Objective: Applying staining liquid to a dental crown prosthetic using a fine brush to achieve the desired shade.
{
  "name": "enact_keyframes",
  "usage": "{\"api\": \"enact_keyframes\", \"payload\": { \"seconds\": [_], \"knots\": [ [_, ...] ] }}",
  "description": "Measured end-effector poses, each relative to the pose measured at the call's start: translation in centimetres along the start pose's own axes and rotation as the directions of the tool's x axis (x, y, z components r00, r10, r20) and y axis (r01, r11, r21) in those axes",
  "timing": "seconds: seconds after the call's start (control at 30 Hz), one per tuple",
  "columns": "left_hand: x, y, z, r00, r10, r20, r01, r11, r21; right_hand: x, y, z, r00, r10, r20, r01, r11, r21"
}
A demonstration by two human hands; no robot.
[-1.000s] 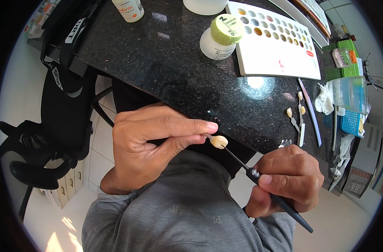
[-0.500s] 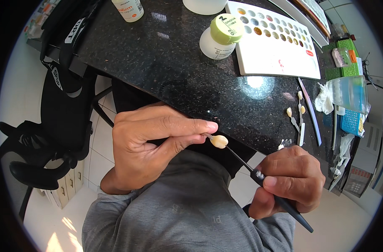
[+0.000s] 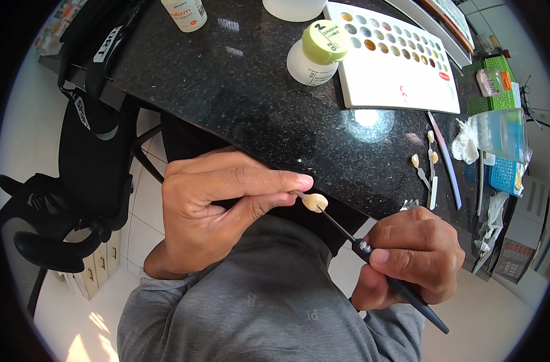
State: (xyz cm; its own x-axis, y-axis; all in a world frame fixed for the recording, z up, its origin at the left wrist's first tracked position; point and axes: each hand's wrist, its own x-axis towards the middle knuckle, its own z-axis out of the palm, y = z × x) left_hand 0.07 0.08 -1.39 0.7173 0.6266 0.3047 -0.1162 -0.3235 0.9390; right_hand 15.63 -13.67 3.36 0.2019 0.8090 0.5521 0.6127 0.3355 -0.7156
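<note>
Between thumb and forefinger, my left hand [image 3: 211, 202] pinches the thin stem of a tooth-shaped shade tab [image 3: 315, 201], cream with a yellowish tint. The tab is held out just past the fingertips, near the table's front edge. My right hand [image 3: 423, 250] is closed around a slim dental tool with a black handle [image 3: 415, 300] and a thin dark shaft. Its fine tip meets the face of the tab; whether it ends in bristles or metal is too small to tell.
On the black speckled table [image 3: 227, 90] stand a green-lidded jar [image 3: 314, 60] and a white palette [image 3: 395, 84] with coloured wells. More shade tabs [image 3: 433, 158] lie at the right beside a long strip-like tool [image 3: 447, 160] and a clear container [image 3: 501, 134]. A black chair [image 3: 94, 163] is at left.
My right hand has shifted slightly left and up, bringing the tool's tip from the tab's lower right edge onto its face. My left hand stays nearly still.
</note>
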Motion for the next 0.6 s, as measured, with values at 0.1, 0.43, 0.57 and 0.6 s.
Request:
{"api": "enact_keyframes", "payload": {
  "seconds": [0.1,0.43,0.57,0.6],
  "knots": [
    [0.04,0.13,-0.07,1.0,-0.007,0.006,0.007,1.0,0.01,0.14,0.03,0.06,1.0,-0.009,0.007,0.009,1.0,-0.003],
    [0.11,0.21,0.03,1.0,-0.004,0.003,0.004,1.0,0.016,0.23,-0.09,-0.06,1.0,-0.01,0.012,0.01,1.0,-0.005],
    [0.07,0.12,0.08,1.0,-0.002,-0.001,0.002,1.0,0.011,0.24,0.06,0.02,1.0,-0.025,0.014,0.025,1.0,0.003],
    [0.04,0.11,0.06,1.0,-0.005,0.0,0.005,1.0,0.013,0.21,0.08,0.07,1.0,-0.029,0.008,0.029,1.0,0.003]
  ]
}}
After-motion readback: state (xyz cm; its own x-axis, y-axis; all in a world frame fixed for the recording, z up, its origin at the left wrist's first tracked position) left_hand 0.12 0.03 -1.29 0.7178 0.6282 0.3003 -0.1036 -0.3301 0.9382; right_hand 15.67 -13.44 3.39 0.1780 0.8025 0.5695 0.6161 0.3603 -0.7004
